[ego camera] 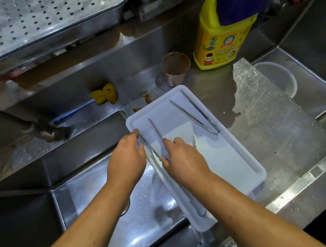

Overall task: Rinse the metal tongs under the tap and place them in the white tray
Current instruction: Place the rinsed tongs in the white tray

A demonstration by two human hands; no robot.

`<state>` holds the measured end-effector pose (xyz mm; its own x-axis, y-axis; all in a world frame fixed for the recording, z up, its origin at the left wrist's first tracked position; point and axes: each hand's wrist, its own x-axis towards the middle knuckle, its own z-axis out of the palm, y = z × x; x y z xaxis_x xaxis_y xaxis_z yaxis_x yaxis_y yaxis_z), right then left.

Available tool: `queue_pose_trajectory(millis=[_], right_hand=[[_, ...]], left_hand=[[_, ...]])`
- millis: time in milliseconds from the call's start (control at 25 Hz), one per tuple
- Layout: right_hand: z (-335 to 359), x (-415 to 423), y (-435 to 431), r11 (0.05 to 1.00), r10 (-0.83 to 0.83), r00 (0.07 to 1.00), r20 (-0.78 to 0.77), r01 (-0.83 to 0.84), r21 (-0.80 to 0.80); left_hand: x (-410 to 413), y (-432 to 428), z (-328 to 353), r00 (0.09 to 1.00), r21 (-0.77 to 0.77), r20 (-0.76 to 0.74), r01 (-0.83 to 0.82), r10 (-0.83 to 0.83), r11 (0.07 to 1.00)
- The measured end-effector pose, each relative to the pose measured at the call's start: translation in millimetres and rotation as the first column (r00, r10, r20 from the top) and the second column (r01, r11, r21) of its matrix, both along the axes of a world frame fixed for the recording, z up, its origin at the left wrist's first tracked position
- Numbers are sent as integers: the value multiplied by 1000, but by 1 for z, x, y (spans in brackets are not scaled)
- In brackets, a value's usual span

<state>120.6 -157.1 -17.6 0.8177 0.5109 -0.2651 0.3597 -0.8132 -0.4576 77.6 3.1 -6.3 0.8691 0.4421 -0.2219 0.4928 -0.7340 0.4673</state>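
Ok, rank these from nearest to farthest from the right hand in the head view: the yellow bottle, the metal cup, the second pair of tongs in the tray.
From the right hand:
1. Second pair of tongs, just beyond it, on the tray's far right side.
2. Metal cup, on the counter past the tray's far end.
3. Yellow bottle, farther back, right of the cup.

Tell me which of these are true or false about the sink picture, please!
1. The white tray has a pair of tongs lying in its far end. True.
2. The yellow bottle lies on its side. False: it stands upright.
3. Both hands touch the near tongs. True: the left hand and right hand are on them.
4. The small cup sits inside the tray. False: it stands on the counter beyond it.
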Motion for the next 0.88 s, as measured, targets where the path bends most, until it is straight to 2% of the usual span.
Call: queue_pose_trajectory(millis=[400,560,600,640,760,800,880], right_hand=[[1,12,21,999,-24,1000,-16,25,45],[25,8,-10,949,-213,969,128,173,264],[28,3,-24,942,-252,957,143,209,263],[29,-7,-37,950,-264,956,127,234,207],[20,-38,-62,975,-184,982,-32,178,-134],[15,-44,-65,971,-160,984,-74,143,-193],[4,-50,-68,977,-124,988,-94,104,-187]], left_hand=[[-8,12,-11,999,-18,13,40,-39,999],[-15,10,-10,979,14,72,192,-192,981],[-16,6,-10,966,46,60,251,-253,967],[-15,1,-11,951,72,31,305,-308,950],[-9,-10,-12,924,89,-54,381,-378,920],[-7,-11,-13,927,78,-63,375,-371,924],[-7,-9,-14,934,59,-50,355,-353,933]])
